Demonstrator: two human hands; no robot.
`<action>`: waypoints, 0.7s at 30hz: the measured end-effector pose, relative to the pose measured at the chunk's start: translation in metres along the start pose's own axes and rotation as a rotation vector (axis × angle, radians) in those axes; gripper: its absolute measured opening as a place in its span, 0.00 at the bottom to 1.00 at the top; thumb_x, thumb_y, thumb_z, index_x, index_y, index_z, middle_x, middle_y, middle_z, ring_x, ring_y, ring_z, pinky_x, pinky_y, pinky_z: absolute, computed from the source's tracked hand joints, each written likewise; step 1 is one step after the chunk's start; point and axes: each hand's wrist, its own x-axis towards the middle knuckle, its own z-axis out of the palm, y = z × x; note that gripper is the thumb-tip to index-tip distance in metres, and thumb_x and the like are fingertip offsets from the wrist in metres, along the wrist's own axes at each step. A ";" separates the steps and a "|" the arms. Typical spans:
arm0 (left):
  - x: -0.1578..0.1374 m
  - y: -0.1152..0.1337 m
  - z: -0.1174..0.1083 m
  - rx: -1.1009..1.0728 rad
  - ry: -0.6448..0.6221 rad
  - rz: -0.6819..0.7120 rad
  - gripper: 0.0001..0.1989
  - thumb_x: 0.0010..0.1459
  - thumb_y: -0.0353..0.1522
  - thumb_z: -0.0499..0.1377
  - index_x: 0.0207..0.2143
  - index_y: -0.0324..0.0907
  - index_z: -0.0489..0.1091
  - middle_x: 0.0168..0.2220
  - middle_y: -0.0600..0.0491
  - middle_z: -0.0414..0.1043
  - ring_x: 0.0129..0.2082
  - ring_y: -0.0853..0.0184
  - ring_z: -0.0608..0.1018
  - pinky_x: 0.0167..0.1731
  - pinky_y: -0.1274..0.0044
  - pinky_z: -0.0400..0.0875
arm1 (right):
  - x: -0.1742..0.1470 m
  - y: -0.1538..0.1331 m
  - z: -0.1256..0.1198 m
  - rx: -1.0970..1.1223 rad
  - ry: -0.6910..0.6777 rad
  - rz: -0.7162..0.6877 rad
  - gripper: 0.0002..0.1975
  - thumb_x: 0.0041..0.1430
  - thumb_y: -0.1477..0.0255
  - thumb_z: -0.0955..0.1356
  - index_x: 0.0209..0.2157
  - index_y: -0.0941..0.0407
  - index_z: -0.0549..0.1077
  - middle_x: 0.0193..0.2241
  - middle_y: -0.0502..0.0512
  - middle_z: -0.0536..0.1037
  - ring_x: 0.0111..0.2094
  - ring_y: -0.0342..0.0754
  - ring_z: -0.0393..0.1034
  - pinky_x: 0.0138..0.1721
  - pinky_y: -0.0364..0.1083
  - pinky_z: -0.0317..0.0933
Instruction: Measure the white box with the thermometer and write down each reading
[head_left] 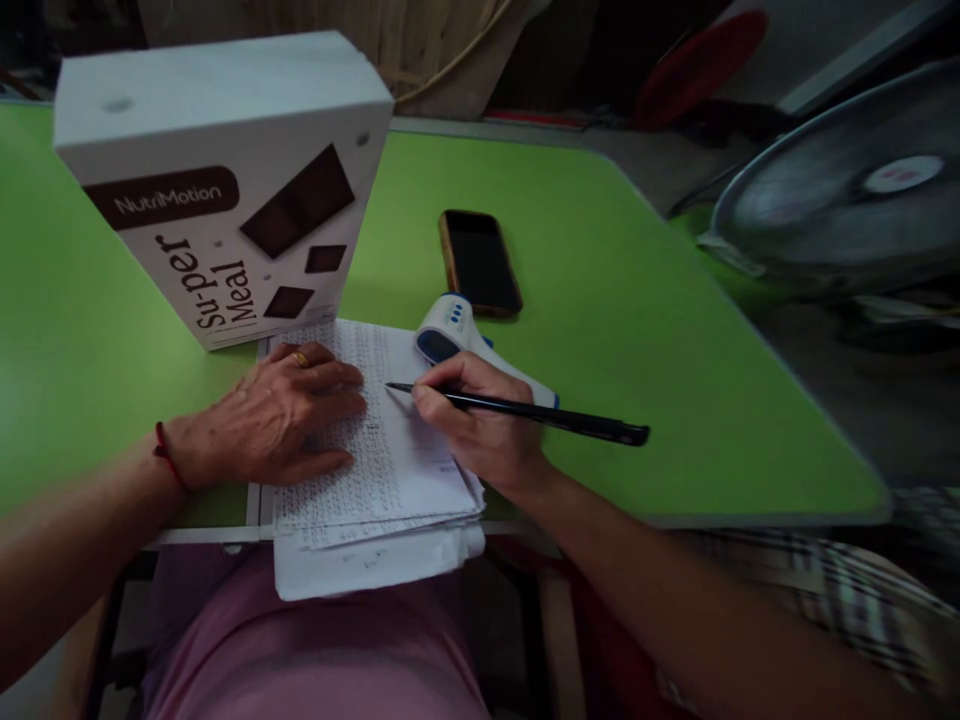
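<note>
Several sheets of paper (420, 470), covered in dense handwriting on their left part, lie stacked at the table's front edge, with the lower ones jutting past it. My left hand (289, 415) rests flat on the left side of the top sheet, fingers slightly spread. In my right hand (484, 415) a black pen (577, 422) is pinched between thumb and fingers, its tip at or just above the page near the end of the written lines. A white and blue infrared thermometer (450, 330) lies just beyond my right hand, partly hidden by it.
A tall white NutriMotion box (292, 100) stands behind my left hand. Past the thermometer lies a phone (481, 262) in a brown case. All rest on a green table (637, 330) with rounded right corners. A large round fan (847, 190) stands off its right side.
</note>
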 end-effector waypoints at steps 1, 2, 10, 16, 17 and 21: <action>0.000 0.000 0.000 0.000 0.002 0.003 0.19 0.66 0.40 0.57 0.51 0.35 0.72 0.56 0.41 0.70 0.52 0.50 0.71 0.52 0.59 0.66 | 0.000 0.000 0.000 -0.005 0.006 -0.010 0.06 0.51 0.70 0.67 0.23 0.54 0.69 0.17 0.47 0.70 0.18 0.41 0.62 0.20 0.42 0.60; 0.000 0.000 0.000 0.000 0.003 0.006 0.20 0.66 0.41 0.57 0.51 0.35 0.72 0.56 0.41 0.70 0.52 0.50 0.71 0.52 0.58 0.66 | 0.000 0.001 0.000 -0.009 0.006 -0.022 0.06 0.51 0.70 0.67 0.23 0.55 0.69 0.17 0.48 0.70 0.18 0.41 0.62 0.20 0.42 0.60; 0.000 -0.001 0.001 -0.009 0.025 0.029 0.19 0.65 0.39 0.57 0.50 0.33 0.73 0.54 0.40 0.71 0.51 0.49 0.71 0.50 0.57 0.68 | 0.000 0.000 -0.001 -0.002 -0.054 -0.049 0.06 0.52 0.69 0.66 0.23 0.54 0.68 0.17 0.48 0.70 0.17 0.41 0.62 0.19 0.41 0.58; 0.000 -0.002 0.003 -0.004 0.030 0.040 0.20 0.65 0.40 0.57 0.50 0.33 0.73 0.54 0.41 0.71 0.50 0.49 0.71 0.50 0.57 0.68 | 0.001 0.003 -0.001 0.013 -0.019 -0.079 0.06 0.52 0.70 0.67 0.23 0.55 0.68 0.16 0.47 0.70 0.17 0.40 0.62 0.18 0.40 0.57; 0.000 -0.002 0.003 -0.003 0.033 0.042 0.20 0.65 0.40 0.57 0.50 0.33 0.73 0.54 0.40 0.71 0.50 0.49 0.71 0.50 0.57 0.68 | 0.001 0.003 0.000 0.014 -0.012 -0.081 0.06 0.52 0.70 0.67 0.23 0.55 0.68 0.16 0.47 0.70 0.17 0.40 0.62 0.18 0.40 0.57; 0.000 -0.001 0.001 -0.002 0.033 0.040 0.20 0.65 0.40 0.58 0.50 0.33 0.73 0.54 0.40 0.71 0.51 0.48 0.71 0.50 0.58 0.68 | 0.001 0.004 0.000 -0.003 0.007 -0.076 0.06 0.51 0.70 0.67 0.23 0.55 0.68 0.16 0.47 0.70 0.17 0.40 0.62 0.18 0.40 0.57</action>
